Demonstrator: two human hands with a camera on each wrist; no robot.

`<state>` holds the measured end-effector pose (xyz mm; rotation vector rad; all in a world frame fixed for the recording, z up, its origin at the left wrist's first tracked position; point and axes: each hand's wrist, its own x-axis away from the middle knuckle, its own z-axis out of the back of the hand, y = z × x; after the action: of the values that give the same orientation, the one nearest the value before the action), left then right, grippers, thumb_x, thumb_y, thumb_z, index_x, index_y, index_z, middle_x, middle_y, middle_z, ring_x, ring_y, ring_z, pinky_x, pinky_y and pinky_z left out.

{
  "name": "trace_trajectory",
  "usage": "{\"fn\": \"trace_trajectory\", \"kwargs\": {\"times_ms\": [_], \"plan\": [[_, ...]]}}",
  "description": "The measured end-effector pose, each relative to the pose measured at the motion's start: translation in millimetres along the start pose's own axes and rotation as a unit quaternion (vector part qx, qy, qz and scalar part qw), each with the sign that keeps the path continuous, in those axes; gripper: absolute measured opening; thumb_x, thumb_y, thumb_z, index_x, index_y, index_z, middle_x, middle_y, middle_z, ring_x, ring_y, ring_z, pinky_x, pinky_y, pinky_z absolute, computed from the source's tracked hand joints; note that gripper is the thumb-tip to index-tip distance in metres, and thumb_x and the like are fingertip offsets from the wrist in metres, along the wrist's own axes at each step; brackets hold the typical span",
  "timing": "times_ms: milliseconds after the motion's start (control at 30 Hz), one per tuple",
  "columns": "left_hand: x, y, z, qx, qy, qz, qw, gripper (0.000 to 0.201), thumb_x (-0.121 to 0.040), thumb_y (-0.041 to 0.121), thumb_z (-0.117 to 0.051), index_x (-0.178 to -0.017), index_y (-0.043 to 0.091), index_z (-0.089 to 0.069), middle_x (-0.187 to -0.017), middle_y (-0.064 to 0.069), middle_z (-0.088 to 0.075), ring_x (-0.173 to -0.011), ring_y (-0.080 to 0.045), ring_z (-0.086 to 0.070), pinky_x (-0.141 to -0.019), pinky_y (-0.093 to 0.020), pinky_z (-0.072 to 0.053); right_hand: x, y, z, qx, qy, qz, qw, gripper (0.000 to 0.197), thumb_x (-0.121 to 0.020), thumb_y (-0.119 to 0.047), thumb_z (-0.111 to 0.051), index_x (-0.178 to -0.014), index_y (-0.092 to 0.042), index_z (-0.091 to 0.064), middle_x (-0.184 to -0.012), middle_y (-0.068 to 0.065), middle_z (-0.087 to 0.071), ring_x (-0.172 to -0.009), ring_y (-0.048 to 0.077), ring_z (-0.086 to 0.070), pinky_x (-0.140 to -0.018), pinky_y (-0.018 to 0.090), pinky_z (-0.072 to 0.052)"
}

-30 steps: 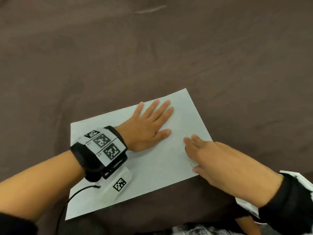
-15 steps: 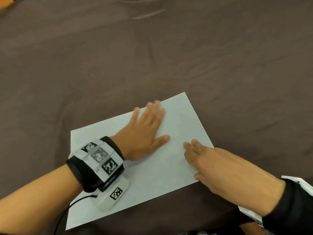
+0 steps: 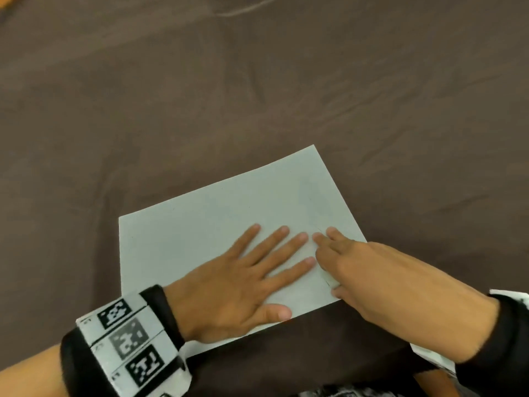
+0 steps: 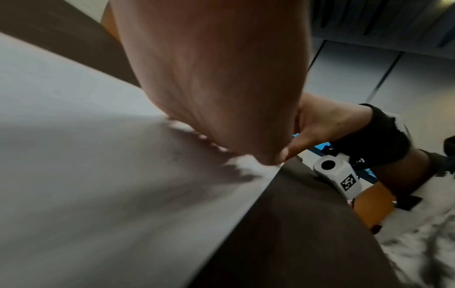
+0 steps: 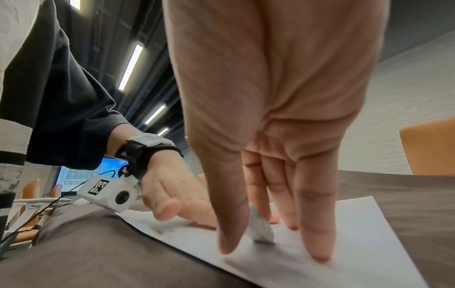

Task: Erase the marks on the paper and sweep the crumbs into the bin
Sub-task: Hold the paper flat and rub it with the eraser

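A white sheet of paper (image 3: 200,233) lies on the brown tablecloth (image 3: 257,96). My left hand (image 3: 274,253) presses flat on its near right part, fingers straight and spread. My right hand (image 3: 326,266) is at the paper's right edge, its fingertips beside the left fingertips. It pinches a small white eraser (image 5: 261,226) between thumb and fingers, with the eraser's tip on the paper (image 5: 344,243). Thin pencil marks (image 3: 325,280) show by the eraser, which is barely visible here (image 3: 329,277). A faint bluish smudge (image 3: 315,202) lies further up. No bin is in view.
The wrinkled brown cloth runs far beyond the paper on all sides. The right wrist view shows an orange chair (image 5: 428,146) past the table and a lit screen (image 5: 81,175) behind my left arm. My left palm (image 4: 221,78) fills most of the left wrist view.
My left hand has slid right and toward the paper's near edge, its fingers now spread beside the right hand. The right hand has stayed at the right edge with the eraser.
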<state>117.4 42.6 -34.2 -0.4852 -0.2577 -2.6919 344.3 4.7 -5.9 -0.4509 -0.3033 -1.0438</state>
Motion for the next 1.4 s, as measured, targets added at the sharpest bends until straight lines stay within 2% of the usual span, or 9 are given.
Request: {"fn": "trace_trajectory", "kwargs": {"times_ms": [167, 400, 567, 700, 800, 967, 1067, 1200, 1400], "plan": [[21, -39, 5, 0.014, 0.0, 0.183, 0.983, 0.079, -0.097, 0.064, 0.003, -0.155, 0.01, 0.01, -0.162, -0.009, 0.016, -0.15, -0.027, 0.011, -0.119, -0.055, -0.014, 3, -7, 14, 0.026, -0.054, -0.017, 0.998, 0.06, -0.1, -0.017, -0.048, -0.149, -0.024, -0.015, -0.16, 0.0, 0.008, -0.135, 0.018, -0.041, -0.098, 0.026, -0.042], [11, 2, -2, -0.007, -0.012, -0.031, 0.999, 0.072, -0.099, 0.06, -0.012, -0.156, 0.021, 0.008, -0.164, -0.002, 0.014, -0.15, -0.022, 0.015, -0.118, -0.052, 0.002, 2, -4, 8, 0.012, -0.044, -0.022, 0.999, 0.056, -0.101, -0.024, -0.044, -0.149, -0.021, -0.015, -0.161, 0.001, 0.001, -0.141, 0.02, -0.032, -0.106, 0.032, -0.039], [21, -49, 4, 0.039, -0.057, 0.152, 0.986, 0.076, -0.089, 0.065, 0.007, -0.148, 0.023, 0.031, -0.154, 0.005, 0.039, -0.141, -0.013, 0.036, -0.119, -0.048, 0.01, -4, 0, 3, -0.021, -0.037, -0.038, 0.998, 0.059, -0.099, -0.026, -0.046, -0.15, -0.015, -0.017, -0.159, 0.006, -0.011, -0.134, 0.027, -0.041, -0.104, 0.038, -0.041], [23, -55, 6, 0.07, -0.086, 0.198, 0.974, 0.085, -0.082, 0.072, 0.009, -0.145, 0.02, 0.036, -0.15, 0.008, 0.045, -0.138, -0.009, 0.04, -0.12, -0.045, 0.011, -4, -1, 4, -0.026, -0.028, -0.04, 0.998, 0.058, -0.098, -0.03, -0.047, -0.148, -0.019, -0.018, -0.158, 0.006, -0.014, -0.129, 0.027, -0.047, -0.099, 0.037, -0.045], [21, -47, 10, 0.097, -0.051, 0.185, 0.977, 0.092, -0.085, 0.079, -0.006, -0.148, 0.023, 0.032, -0.151, 0.007, 0.043, -0.139, -0.01, 0.038, -0.12, -0.048, 0.01, 1, -4, 9, -0.019, -0.032, -0.045, 0.998, 0.05, -0.1, -0.034, -0.043, -0.143, -0.025, -0.019, -0.161, -0.002, -0.004, -0.133, 0.017, -0.044, -0.102, 0.031, -0.044], [11, -33, 18, 0.089, -0.017, 0.127, 0.988, 0.1, -0.082, 0.082, -0.039, -0.154, 0.035, 0.012, -0.157, 0.013, 0.031, -0.145, -0.01, 0.027, -0.119, -0.056, 0.004, 2, -5, 20, -0.009, 0.009, -0.055, 0.998, 0.03, -0.102, -0.032, -0.037, -0.13, -0.022, -0.04, -0.135, -0.005, -0.049, -0.11, 0.014, -0.059, -0.09, 0.03, -0.049], [4, -31, 25, 0.092, -0.025, 0.147, 0.985, 0.105, -0.075, 0.083, -0.051, -0.153, 0.039, 0.002, -0.16, 0.012, 0.019, -0.147, -0.012, 0.016, -0.118, -0.06, -0.003, 2, -5, 23, 0.02, 0.049, -0.048, 0.997, 0.025, -0.102, -0.035, -0.034, -0.122, -0.028, -0.047, -0.123, -0.011, -0.052, -0.104, 0.012, -0.057, -0.087, 0.027, -0.049], [-3, -27, 29, 0.093, -0.047, 0.15, 0.983, 0.112, -0.067, 0.084, -0.058, -0.149, 0.05, 0.009, -0.158, 0.008, 0.018, -0.146, -0.016, 0.015, -0.115, -0.065, -0.006, -1, -13, 38, 0.012, 0.078, -0.044, 0.996, 0.027, -0.1, -0.045, -0.028, -0.112, -0.03, -0.047, -0.104, -0.013, -0.05, -0.088, 0.009, -0.056, -0.075, 0.022, -0.046], [-14, -29, 27, 0.101, -0.109, 0.184, 0.972, 0.128, -0.058, 0.086, -0.063, -0.136, 0.057, 0.034, -0.15, 0.008, 0.045, -0.142, -0.026, 0.035, -0.109, -0.074, 0.002, -28, -19, 45, -0.072, 0.014, -0.042, 0.996, 0.012, -0.099, -0.029, -0.043, -0.093, -0.019, -0.046, -0.082, -0.003, -0.053, -0.068, 0.014, -0.054, -0.057, 0.02, -0.04]]}}
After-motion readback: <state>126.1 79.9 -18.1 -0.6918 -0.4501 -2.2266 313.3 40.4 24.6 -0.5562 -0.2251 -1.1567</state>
